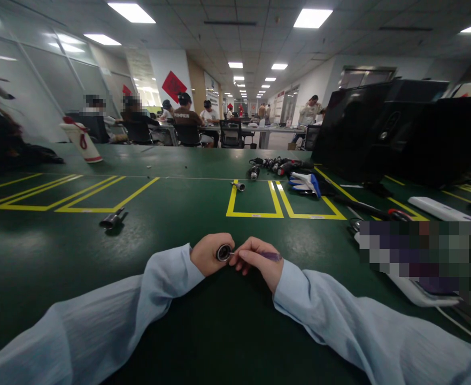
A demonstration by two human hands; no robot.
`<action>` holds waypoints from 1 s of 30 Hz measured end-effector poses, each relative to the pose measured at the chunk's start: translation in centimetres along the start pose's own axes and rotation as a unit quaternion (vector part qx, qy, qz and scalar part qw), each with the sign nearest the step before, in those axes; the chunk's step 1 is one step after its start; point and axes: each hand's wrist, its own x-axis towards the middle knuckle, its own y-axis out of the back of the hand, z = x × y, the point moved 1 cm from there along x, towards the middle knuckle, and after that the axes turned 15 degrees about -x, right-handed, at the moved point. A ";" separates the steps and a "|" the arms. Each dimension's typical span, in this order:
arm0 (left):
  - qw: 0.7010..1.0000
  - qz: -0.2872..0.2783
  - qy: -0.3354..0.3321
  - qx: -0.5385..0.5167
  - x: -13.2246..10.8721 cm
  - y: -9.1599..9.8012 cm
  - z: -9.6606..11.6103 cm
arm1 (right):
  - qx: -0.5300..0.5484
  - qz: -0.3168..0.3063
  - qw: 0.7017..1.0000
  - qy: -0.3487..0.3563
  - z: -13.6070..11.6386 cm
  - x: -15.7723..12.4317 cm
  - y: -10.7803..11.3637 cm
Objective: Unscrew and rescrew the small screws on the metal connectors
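My left hand (208,255) is wrapped round a short metal cylinder (223,253), its round, dark open end facing me. From the right, my right hand (261,261) pinches a slim screwdriver (274,256) with a translucent purple handle. The thin shaft points at the cylinder's rim; whether it touches is too small to tell. Both hands are close together above the green table (187,331). A similar dark metal cylinder with a narrow stem (113,219) lies to the left. Farther back, a smaller metal piece (238,186) rests inside a yellow-taped box.
Blue-and-white gloves (304,183) and a heap of dark tools (279,166) lie at the back right. Black monitors (387,128) stand beyond a white device (415,289) with a cable. A cup (82,140) stands back left. Several people sit farther off.
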 end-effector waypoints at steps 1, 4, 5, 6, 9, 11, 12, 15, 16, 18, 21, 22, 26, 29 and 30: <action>1.000 -0.004 -0.003 -0.003 0.0 0.0 0.0 | 0.005 -0.004 1.000 -0.005 0.1 0.1 0.0; 1.000 -0.005 -0.010 -0.016 0.0 -0.1 0.0 | 0.047 -0.009 0.999 -0.024 0.2 0.3 0.0; 1.000 -0.005 -0.013 -0.021 0.0 0.0 0.0 | 0.064 -0.012 0.997 -0.031 0.3 0.3 0.0; 0.999 -0.006 -0.017 -0.027 0.0 0.0 -0.1 | 0.079 -0.015 0.996 -0.036 0.2 0.4 0.0; 0.999 -0.005 -0.029 -0.041 0.1 0.0 -0.2 | 0.110 -0.029 0.993 -0.041 0.1 0.5 0.1; 0.998 0.000 -0.030 -0.048 0.1 0.0 -0.2 | 0.120 -0.032 0.992 -0.038 0.1 0.5 0.0; 0.998 0.004 -0.030 -0.050 0.1 0.0 -0.3 | 0.119 -0.031 0.992 -0.035 0.1 0.5 0.0; 0.999 0.015 -0.026 -0.045 0.1 0.0 -0.2 | 0.086 -0.015 0.996 -0.019 0.3 0.4 -0.1; 0.999 0.016 -0.025 -0.040 0.1 0.0 -0.2 | 0.067 -0.009 0.998 -0.014 0.4 0.4 -0.1; 0.999 0.013 -0.019 -0.028 0.1 0.0 -0.1 | 0.034 -0.002 0.999 -0.009 0.6 0.3 -0.1; 1.000 0.006 -0.009 -0.024 0.1 0.1 -0.1 | 0.034 -0.006 0.999 -0.020 0.6 0.3 -0.1; 1.000 0.004 -0.008 -0.027 0.1 0.1 -0.1 | 0.046 -0.008 0.999 -0.027 0.5 0.3 0.0; 0.999 0.009 -0.014 -0.050 0.1 0.1 -0.1 | 0.094 -0.016 0.994 -0.043 0.1 0.5 0.0; 0.998 0.013 -0.023 -0.064 0.1 0.1 -0.2 | 0.112 -0.021 0.992 -0.045 0.2 0.6 0.0; 0.997 0.014 -0.024 -0.066 0.1 0.1 -0.2 | 0.113 -0.021 0.992 -0.042 0.2 0.6 0.0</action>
